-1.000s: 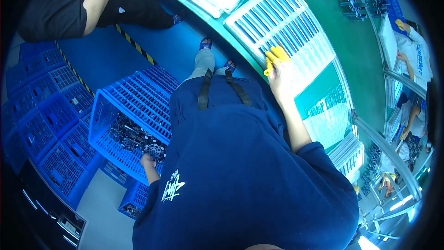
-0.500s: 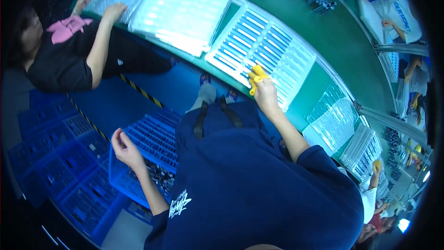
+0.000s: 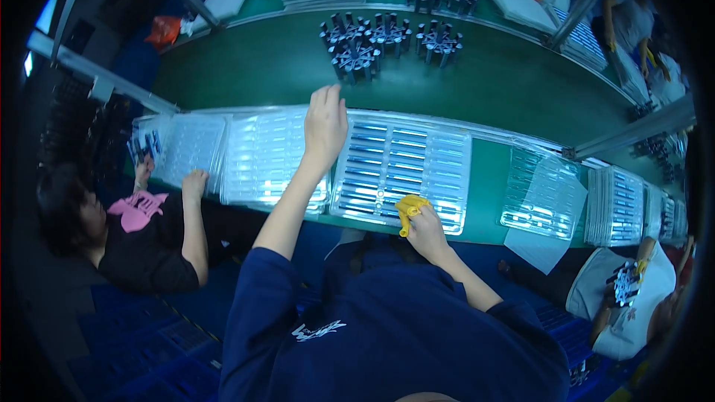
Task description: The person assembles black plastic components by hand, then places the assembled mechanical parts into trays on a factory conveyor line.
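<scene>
My left hand (image 3: 326, 125) is raised over the far edge of the tray row, with its fingers stretched toward a group of dark upright parts on silver star-shaped holders (image 3: 354, 56). A small gap seems to lie between fingertips and holders, and no object shows in that hand. A crumpled yellow cloth (image 3: 410, 211) is bunched in my right hand (image 3: 427, 234). That hand rests at the near edge of a clear plastic tray (image 3: 463, 212), whose slots hold several shiny blue-silver rods (image 3: 370, 155). The cloth covers part of the tray's near rows.
Left of the tray lie stacked clear trays (image 3: 261, 156), where a co-worker in black (image 3: 153, 253) works. On the right are an empty clear tray (image 3: 547, 205), stacked filled trays (image 3: 618, 205) and another co-worker (image 3: 625, 298). Metal posts (image 3: 640, 138) rise beside the green bench (image 3: 238, 67).
The view has swung from the blue crates toward the bench. My left hand has moved from beside the crates to over the bench. My right hand keeps the yellow cloth at the tray.
</scene>
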Demonstrator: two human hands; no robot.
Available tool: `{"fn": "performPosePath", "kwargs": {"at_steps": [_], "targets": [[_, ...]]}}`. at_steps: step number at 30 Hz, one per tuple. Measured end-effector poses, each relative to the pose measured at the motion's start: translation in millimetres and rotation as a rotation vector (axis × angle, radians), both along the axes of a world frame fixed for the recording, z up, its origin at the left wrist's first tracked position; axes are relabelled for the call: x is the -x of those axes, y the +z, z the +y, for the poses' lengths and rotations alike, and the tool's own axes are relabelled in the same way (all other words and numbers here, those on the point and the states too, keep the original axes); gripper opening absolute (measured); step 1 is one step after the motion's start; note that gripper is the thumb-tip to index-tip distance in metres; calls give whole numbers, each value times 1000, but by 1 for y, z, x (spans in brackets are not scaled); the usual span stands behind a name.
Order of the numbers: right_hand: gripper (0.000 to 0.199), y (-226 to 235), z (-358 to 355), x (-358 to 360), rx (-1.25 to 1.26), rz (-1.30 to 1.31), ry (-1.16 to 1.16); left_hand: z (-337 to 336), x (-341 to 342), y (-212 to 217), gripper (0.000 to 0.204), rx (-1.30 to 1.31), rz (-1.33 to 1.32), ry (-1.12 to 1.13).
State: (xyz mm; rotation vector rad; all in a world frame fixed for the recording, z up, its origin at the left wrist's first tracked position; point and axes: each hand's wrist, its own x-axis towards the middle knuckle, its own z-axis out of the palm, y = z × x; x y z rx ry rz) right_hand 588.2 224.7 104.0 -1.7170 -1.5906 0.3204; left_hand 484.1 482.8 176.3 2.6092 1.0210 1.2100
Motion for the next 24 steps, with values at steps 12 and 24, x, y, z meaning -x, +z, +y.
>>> {"fn": "performPosePath", "kwargs": {"at_steps": [12, 24], "targets": [[32, 13, 16, -11, 99, 119, -448, 212, -122, -58, 24, -415, 1233, 24], [29, 32, -53, -21, 76, 286, -501, 97, -63, 22, 13, -202, 395, -99]]}}
